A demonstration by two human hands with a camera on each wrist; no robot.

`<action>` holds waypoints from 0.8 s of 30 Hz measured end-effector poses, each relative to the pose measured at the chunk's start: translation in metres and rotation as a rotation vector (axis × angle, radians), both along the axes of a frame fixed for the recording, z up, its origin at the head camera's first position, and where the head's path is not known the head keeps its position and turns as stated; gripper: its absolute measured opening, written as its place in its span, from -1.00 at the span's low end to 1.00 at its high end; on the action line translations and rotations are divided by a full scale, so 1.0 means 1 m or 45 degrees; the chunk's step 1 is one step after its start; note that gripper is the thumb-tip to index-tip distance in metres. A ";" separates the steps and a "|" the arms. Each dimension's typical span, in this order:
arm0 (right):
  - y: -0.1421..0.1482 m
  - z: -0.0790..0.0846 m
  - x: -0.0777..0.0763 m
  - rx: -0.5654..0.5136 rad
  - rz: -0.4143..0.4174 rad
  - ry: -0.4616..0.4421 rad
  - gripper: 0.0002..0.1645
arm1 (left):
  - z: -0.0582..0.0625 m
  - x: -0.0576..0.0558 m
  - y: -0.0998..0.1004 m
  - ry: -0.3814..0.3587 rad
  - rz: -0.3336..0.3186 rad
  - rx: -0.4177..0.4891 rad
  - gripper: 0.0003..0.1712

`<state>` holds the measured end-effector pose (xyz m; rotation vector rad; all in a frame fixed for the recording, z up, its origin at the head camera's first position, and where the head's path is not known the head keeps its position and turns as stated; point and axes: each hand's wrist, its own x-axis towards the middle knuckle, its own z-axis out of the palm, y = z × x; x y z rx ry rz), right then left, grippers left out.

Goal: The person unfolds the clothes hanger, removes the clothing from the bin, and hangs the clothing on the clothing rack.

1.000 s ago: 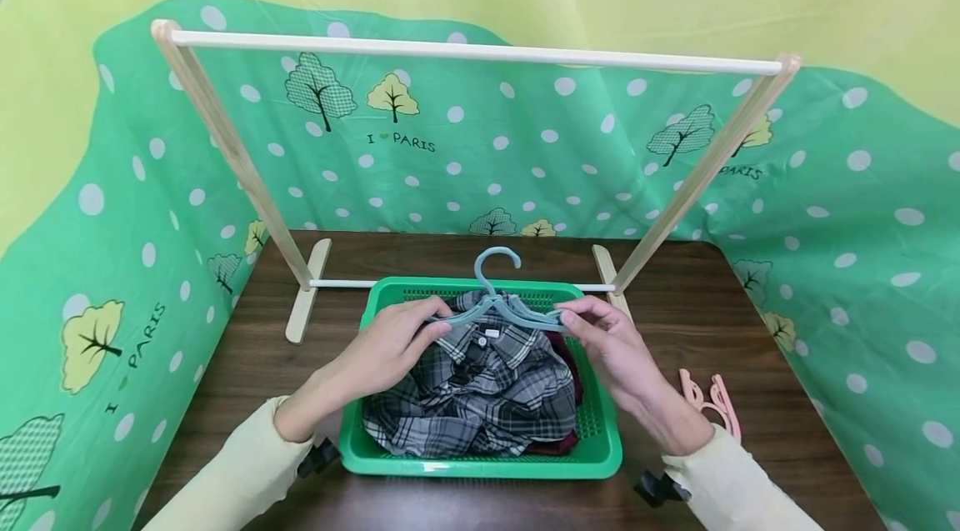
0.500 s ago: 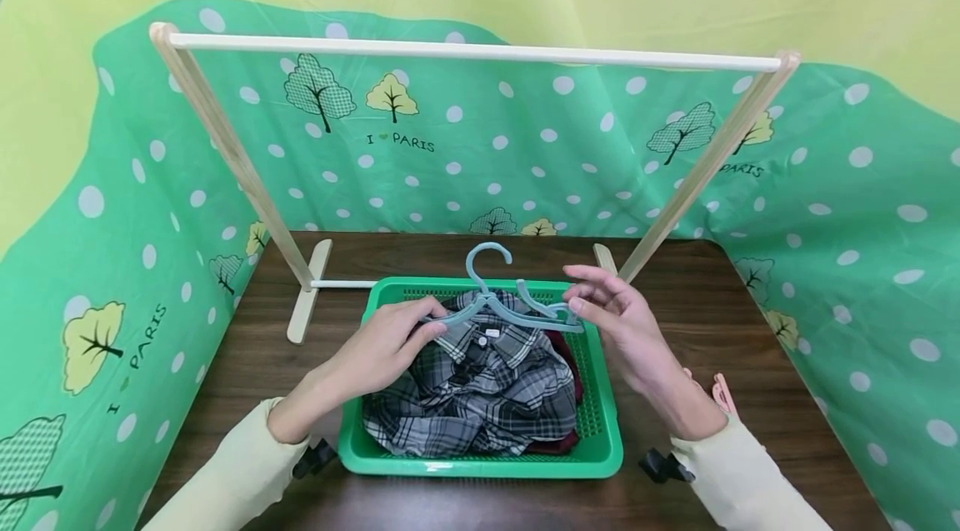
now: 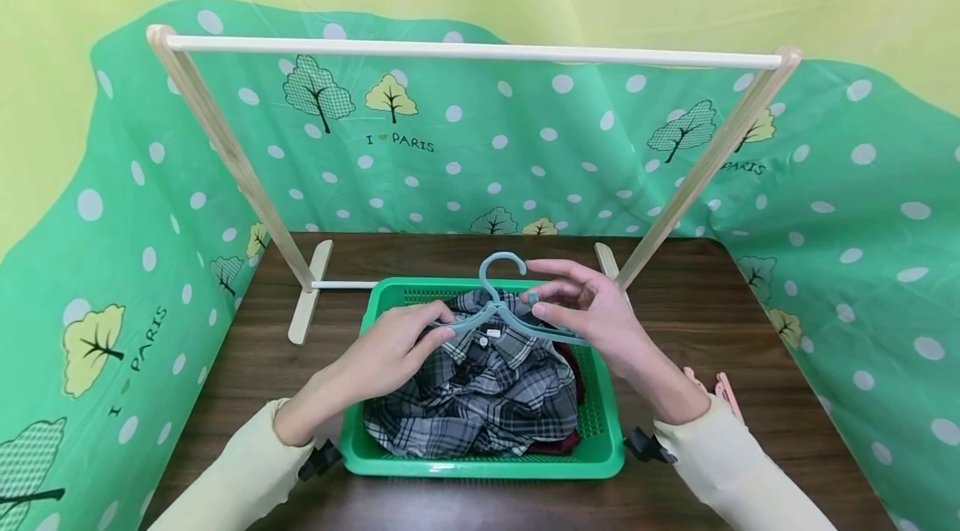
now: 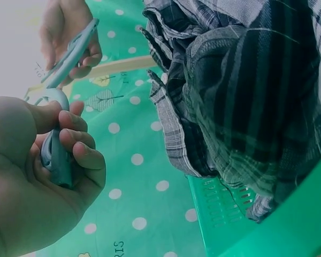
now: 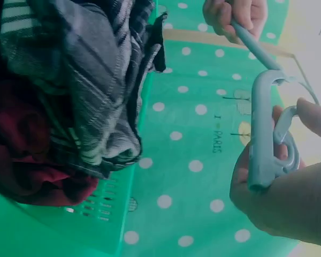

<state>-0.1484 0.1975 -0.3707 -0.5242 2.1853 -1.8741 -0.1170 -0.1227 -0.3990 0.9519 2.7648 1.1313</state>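
Note:
A pale blue plastic coat hanger, hook upward, is held over a plaid shirt. My left hand grips the hanger's left arm; in the left wrist view the fingers curl round it. My right hand is at the right arm, thumb and fingers pinching a small hooked piece that sticks out from that arm. The tip of this piece shows between the fingers in the head view. The shirt lies collar up in a green basket, with dark red cloth partly hidden beneath it.
Behind the basket stands a wooden rack with a white top rail and slanted posts. A pink hanger lies on the brown table at the right, partly covered by the right forearm. Patterned green cloth hangs behind and at both sides.
My right hand let go of the hanger's right end, and a small piece swung up from that arm. It has since moved left and pinches that piece. My left hand has kept its grip.

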 end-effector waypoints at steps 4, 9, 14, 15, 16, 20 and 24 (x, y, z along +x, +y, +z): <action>0.001 -0.005 0.002 0.003 -0.008 -0.011 -0.37 | -0.002 0.000 -0.002 0.001 -0.004 0.024 -0.82; 0.003 -0.008 0.004 0.009 0.002 0.004 -0.36 | -0.005 0.000 -0.005 0.007 -0.009 0.037 -0.83; 0.003 -0.007 0.006 -0.050 0.074 -0.027 -0.31 | -0.005 0.001 -0.003 -0.013 -0.013 0.039 -0.83; 0.002 -0.007 0.007 -0.069 0.089 -0.045 -0.31 | -0.005 0.002 -0.003 -0.021 -0.015 0.041 -0.83; 0.002 -0.007 0.007 -0.089 0.103 -0.066 -0.30 | -0.004 0.002 -0.003 -0.029 -0.018 0.041 -0.83; 0.001 -0.009 0.009 -0.132 0.112 -0.120 -0.34 | -0.004 0.002 -0.004 -0.051 -0.029 0.051 -0.83; 0.004 -0.011 0.010 -0.128 0.109 -0.070 -0.37 | -0.003 0.002 -0.003 -0.056 -0.026 0.055 -0.83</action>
